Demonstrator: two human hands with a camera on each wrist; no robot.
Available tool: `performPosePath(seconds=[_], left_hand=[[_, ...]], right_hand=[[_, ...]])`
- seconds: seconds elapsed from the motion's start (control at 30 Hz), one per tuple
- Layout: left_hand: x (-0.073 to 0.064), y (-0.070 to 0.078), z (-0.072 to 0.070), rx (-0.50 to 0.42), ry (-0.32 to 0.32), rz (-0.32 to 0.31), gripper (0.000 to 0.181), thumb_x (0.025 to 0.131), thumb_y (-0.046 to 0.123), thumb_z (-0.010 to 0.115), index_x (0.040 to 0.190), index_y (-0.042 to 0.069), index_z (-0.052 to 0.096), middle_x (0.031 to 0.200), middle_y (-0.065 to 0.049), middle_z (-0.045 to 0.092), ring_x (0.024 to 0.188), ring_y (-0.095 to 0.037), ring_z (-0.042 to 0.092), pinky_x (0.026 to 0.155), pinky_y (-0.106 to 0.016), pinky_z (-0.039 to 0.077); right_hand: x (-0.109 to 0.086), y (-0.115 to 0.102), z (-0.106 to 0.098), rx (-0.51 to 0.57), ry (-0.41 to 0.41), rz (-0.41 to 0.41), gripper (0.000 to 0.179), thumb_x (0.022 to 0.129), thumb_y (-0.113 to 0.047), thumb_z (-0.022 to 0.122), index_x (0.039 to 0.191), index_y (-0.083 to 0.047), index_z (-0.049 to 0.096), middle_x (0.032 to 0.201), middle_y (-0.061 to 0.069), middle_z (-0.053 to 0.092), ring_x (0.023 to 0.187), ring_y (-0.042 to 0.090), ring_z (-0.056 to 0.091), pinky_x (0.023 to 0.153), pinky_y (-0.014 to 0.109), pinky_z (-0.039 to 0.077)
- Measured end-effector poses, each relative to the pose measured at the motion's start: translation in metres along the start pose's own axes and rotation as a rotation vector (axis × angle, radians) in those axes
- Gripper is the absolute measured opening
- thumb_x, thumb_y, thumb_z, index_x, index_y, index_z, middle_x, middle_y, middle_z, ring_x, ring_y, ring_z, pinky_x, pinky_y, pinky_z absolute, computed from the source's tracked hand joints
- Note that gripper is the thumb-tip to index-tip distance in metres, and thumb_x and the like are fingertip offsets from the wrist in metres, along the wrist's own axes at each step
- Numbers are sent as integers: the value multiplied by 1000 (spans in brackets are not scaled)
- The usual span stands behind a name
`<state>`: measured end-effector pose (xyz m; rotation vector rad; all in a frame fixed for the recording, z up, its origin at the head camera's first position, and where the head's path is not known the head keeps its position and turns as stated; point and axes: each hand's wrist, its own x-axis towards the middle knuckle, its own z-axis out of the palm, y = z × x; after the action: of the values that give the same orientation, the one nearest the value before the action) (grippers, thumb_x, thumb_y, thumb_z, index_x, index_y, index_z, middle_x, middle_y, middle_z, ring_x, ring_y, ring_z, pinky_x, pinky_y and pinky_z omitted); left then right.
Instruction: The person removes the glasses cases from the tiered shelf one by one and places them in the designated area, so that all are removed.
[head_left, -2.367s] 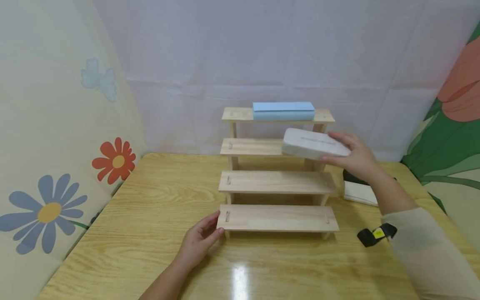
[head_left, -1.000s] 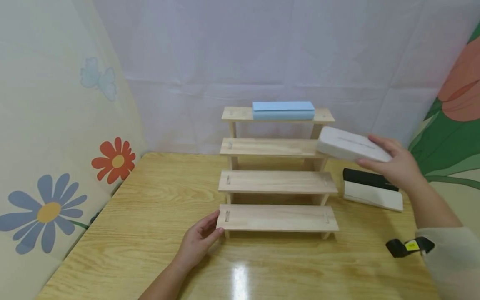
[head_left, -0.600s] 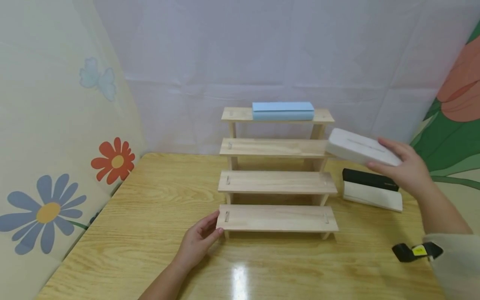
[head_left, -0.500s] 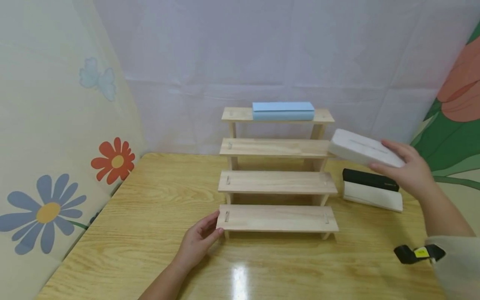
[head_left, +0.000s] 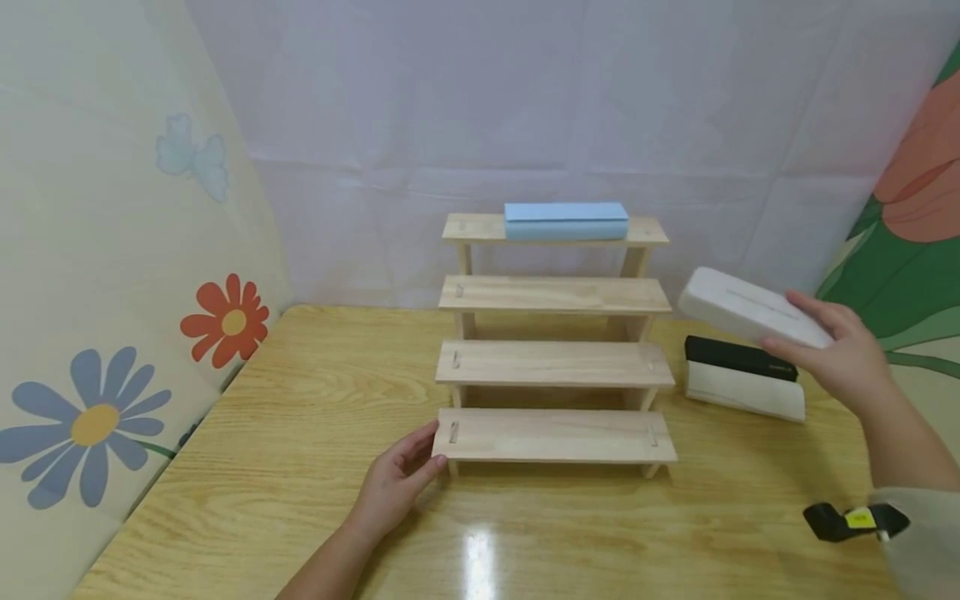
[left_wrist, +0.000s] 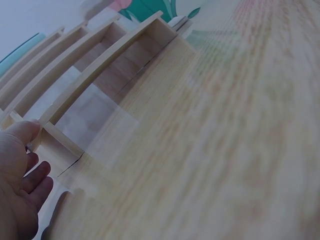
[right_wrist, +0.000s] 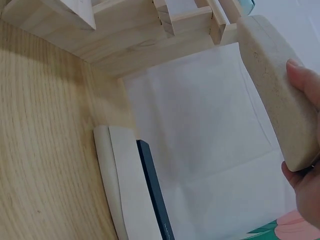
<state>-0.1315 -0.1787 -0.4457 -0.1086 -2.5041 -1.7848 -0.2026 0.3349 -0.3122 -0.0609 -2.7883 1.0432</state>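
My right hand (head_left: pixel 843 354) holds a white oblong case (head_left: pixel 753 307) with rounded corners, thumb and fingers on opposite sides of its right end. The case is tilted in the air, to the right of a four-step wooden display stand (head_left: pixel 555 435). In the right wrist view the case (right_wrist: pixel 277 90) looks beige, and part of the hand is cut off by the frame. My left hand (head_left: pixel 393 483) grips the left end of the stand's lowest shelf, with the thumb at its front corner. The left wrist view shows that thumb (left_wrist: pixel 26 131) against the shelf's end.
A light blue flap case (head_left: pixel 566 222) lies on the top shelf. On the wooden table (head_left: pixel 300 400), right of the stand, a black case (head_left: pixel 738 358) and a white flap case (head_left: pixel 742 392) lie side by side. A pale cloth (head_left: pixel 420 100) hangs behind; flower-patterned panels stand at both sides.
My right hand has carried the white case from in front of the second shelf from the top, out to the right and slightly down. The left hand and stand have stayed put.
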Motion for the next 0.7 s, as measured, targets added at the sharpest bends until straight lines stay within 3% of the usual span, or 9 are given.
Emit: performPosePath(seconds=[0.1, 0.37, 0.7], left_hand=[[0, 0, 0, 0, 1, 1, 48, 89, 6, 70, 135, 0, 56, 136, -16, 59, 124, -31, 58, 97, -15, 47], [0, 1, -1, 3, -22, 8, 49, 90, 9, 69, 136, 0, 55, 139, -17, 57, 127, -34, 56, 105, -37, 48], [0, 1, -1, 13, -12, 11, 48, 90, 7, 69, 135, 0, 55, 137, -17, 59, 124, -33, 59, 103, -34, 50]], right_hand=[[-2, 4, 2, -19, 15, 5, 86, 91, -43, 67, 156, -12, 20, 154, 36, 17, 127, 56, 27, 90, 67, 33], [-11, 16, 7, -25, -2, 53, 89, 91, -45, 65, 157, -10, 16, 155, 38, 10, 129, 62, 24, 90, 71, 33], [-19, 30, 15, -25, -11, 43, 89, 91, -44, 66, 156, -8, 17, 155, 39, 10, 128, 63, 24, 89, 70, 33]])
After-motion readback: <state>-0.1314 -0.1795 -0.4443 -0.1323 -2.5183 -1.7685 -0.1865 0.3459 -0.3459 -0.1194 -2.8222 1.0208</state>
